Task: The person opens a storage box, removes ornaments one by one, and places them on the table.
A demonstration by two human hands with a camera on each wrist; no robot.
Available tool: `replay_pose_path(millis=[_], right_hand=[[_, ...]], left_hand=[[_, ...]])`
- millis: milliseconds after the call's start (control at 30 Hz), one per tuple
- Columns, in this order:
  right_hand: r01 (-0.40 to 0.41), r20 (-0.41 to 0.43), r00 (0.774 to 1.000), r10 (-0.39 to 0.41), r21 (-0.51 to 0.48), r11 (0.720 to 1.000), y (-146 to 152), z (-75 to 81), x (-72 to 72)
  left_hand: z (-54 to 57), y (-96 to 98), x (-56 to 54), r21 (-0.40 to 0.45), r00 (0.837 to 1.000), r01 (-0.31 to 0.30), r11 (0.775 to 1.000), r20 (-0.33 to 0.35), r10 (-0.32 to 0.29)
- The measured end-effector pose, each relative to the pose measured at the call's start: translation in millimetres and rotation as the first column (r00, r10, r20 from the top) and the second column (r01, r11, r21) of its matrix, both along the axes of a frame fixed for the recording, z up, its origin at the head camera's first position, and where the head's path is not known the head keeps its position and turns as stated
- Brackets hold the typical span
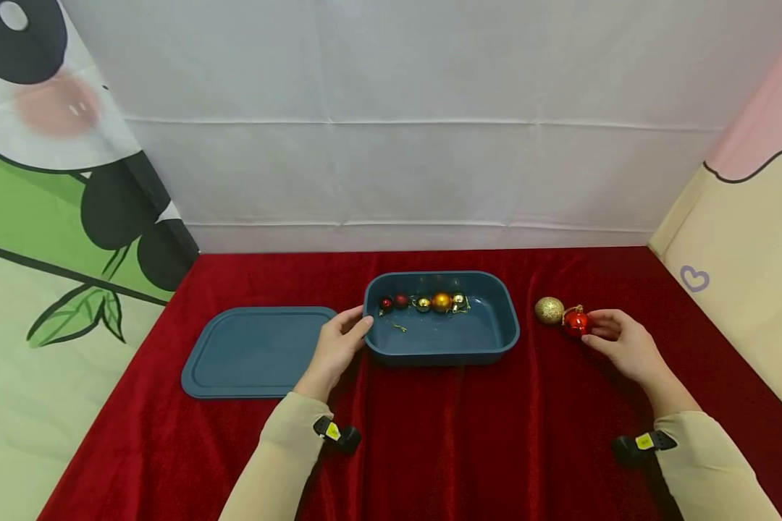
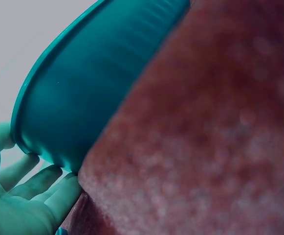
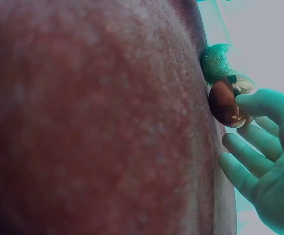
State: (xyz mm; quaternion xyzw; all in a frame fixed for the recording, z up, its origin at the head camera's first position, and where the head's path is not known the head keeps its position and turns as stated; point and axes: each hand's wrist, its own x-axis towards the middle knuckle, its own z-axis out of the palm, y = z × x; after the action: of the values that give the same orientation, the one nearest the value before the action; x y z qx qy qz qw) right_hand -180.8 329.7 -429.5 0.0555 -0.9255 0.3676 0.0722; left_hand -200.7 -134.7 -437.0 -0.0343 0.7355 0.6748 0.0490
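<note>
A blue-grey lidless box [image 1: 442, 356] stands mid-table with several small red and gold Christmas balls [image 1: 441, 302] in a row inside. My left hand [image 1: 340, 344] holds its left end, the thumb over the rim and the fingers against the outer wall [image 2: 68, 98]. On the right, my right hand [image 1: 622, 344] pinches a shiny red Christmas ball [image 1: 575, 323] at its near right side between thumb and fingers. In the right wrist view, the thumb overlaps this ball [image 3: 224, 104]. Right beside it sits a gold glitter ball [image 1: 549, 310].
The matching flat lid [image 1: 254, 354] lies left of the box, partly behind the left hand. A red velvet cloth [image 1: 456, 434] covers the table. A pale wall sheet [image 1: 391, 174] rises at the back edge, with printed sheets on both sides.
</note>
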Motion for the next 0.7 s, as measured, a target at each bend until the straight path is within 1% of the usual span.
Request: replay_pose_path(millis=[200,533,700], right_hand=[[-0.004,-0.002,1.0,0.004,0.022,1.0,-0.2,-2.0,-0.3],[-0.021,-0.029,0.999,0.022,0.026,0.999,-1.9,10.8,6.6],[-0.004,-0.033,0.999,0.006,0.048,0.999,-1.3,16.6,9.1]], left_hand=[[-3.0,0.7,-1.2,0.0,1.0,0.001,1.0,-0.013,-0.001],[-0.5,-0.7,0.4,-0.002,1.0,0.003,1.0,-0.009,-0.003],[1.0,-1.3,1.4,0.01,1.0,0.005,1.0,-0.006,-0.005]])
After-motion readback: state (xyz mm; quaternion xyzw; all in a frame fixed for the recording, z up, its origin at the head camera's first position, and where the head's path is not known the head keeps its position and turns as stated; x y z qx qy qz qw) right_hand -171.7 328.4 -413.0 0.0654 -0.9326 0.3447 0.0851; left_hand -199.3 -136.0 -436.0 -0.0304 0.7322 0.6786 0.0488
